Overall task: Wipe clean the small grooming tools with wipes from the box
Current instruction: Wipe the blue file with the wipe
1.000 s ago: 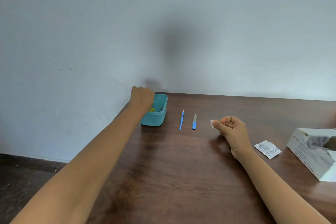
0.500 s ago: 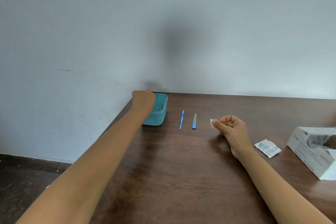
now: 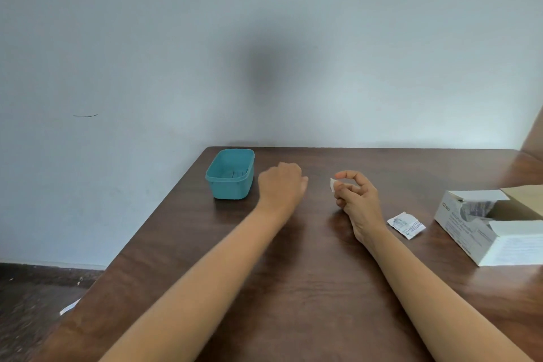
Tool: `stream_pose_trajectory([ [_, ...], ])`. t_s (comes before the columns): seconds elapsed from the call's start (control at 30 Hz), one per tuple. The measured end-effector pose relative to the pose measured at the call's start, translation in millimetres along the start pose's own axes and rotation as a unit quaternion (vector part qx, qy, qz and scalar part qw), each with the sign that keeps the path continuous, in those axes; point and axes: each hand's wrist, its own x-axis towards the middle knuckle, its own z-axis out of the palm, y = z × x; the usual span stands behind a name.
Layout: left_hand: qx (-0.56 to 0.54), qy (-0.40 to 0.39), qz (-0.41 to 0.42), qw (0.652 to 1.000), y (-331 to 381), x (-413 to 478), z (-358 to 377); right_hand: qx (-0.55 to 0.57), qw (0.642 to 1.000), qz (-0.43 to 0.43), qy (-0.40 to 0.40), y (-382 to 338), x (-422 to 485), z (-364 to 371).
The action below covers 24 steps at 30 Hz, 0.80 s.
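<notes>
In the head view I see the left hand [image 3: 280, 185] over the dark brown wooden table [image 3: 293, 288], just right of the small teal plastic tub [image 3: 230, 189] at the far left. Only its back shows. The fingers are curled under, and I cannot tell if they hold something. The right hand [image 3: 357, 203] is near it, and its thumb and first finger pinch a small white wipe [image 3: 333, 184]. A torn white sachet [image 3: 406, 225] lies right of this hand, and further right stands the open white cardboard box [image 3: 470, 232].
</notes>
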Motion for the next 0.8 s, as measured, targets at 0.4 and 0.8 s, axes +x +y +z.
stream_pose_trajectory([
  [0.4, 0.014, -0.010, -0.065, 0.998, 25, -16, 28, 0.066, 0.998, 0.002, 0.023, 4, 5, 0],
  [0.8, -0.012, -0.022, -0.114, 0.993, 33, -52, 29, 0.072, 0.996, 0.001, 0.056, -3, -10, -3],
])
